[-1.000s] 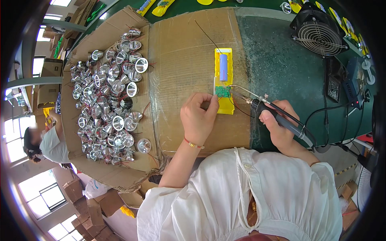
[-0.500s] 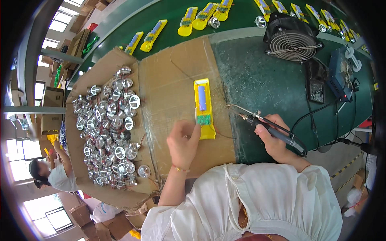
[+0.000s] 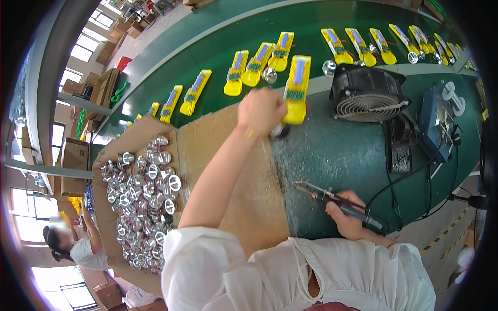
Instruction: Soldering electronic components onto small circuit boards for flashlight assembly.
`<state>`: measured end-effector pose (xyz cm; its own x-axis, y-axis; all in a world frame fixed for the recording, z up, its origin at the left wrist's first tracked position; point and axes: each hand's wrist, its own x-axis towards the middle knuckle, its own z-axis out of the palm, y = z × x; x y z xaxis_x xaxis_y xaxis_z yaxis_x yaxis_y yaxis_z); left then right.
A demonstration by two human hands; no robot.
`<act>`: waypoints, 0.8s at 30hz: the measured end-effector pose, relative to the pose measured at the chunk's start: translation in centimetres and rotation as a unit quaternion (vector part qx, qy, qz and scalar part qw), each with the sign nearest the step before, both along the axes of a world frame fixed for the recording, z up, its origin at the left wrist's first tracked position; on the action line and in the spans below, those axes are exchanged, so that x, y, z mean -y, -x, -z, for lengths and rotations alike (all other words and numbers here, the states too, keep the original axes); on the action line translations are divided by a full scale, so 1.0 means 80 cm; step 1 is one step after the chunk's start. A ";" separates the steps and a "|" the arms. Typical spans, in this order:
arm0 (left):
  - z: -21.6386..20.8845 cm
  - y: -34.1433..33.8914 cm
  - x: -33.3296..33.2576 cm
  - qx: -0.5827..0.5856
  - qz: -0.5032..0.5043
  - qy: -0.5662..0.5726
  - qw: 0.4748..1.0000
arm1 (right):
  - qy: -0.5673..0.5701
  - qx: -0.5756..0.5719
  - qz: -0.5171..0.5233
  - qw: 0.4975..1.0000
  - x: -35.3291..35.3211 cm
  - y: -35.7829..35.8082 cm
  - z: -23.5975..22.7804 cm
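Observation:
My left hand [image 3: 262,110] is stretched out to the far edge of the bench, its fingers closed on a yellow flashlight housing [image 3: 297,110]. Inside that housing show a purple battery cell and a green circuit board. A blurred silvery reflector [image 3: 280,130] is just under the hand; its wire cannot be made out. Low over the green bench, my right hand [image 3: 346,215] grips a soldering iron [image 3: 358,212] with a thin metal tube along it. Its tip points left, apart from any part.
A cardboard box [image 3: 116,146] full of shiny reflectors stands at left, beside a flat cardboard sheet [image 3: 228,181]. Beyond lies a green belt [image 3: 218,57] with several yellow housings [image 3: 195,92]. A black fan [image 3: 368,96] and blue soldering station [image 3: 434,122] occupy the right. Another person [image 3: 85,249] works far left.
My left hand has gone from the cardboard sheet forward to the belt's edge, and the yellow housing has left the sheet with it. The right hand still holds the soldering iron; the view has shifted.

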<state>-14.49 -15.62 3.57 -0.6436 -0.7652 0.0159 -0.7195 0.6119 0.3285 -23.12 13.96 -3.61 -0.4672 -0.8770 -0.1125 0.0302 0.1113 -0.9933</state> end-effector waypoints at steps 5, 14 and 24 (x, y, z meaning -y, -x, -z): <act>0.007 0.057 0.129 -0.245 0.044 0.123 0.961 | 0.029 -0.084 -0.015 0.996 0.001 0.009 0.001; 0.081 -0.018 0.169 -0.023 -0.080 0.061 0.995 | 0.101 -0.083 -0.032 0.991 0.009 0.010 0.008; 0.043 -0.240 0.007 -0.079 -0.106 0.128 0.983 | 0.029 -0.047 -0.008 0.998 0.005 0.003 0.000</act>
<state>4.67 -16.18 0.14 -0.4438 -0.8402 0.3116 -0.7924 0.5303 0.3013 -23.37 13.58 -3.62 -0.4599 -0.8878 -0.0172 -0.0653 0.0532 -0.9964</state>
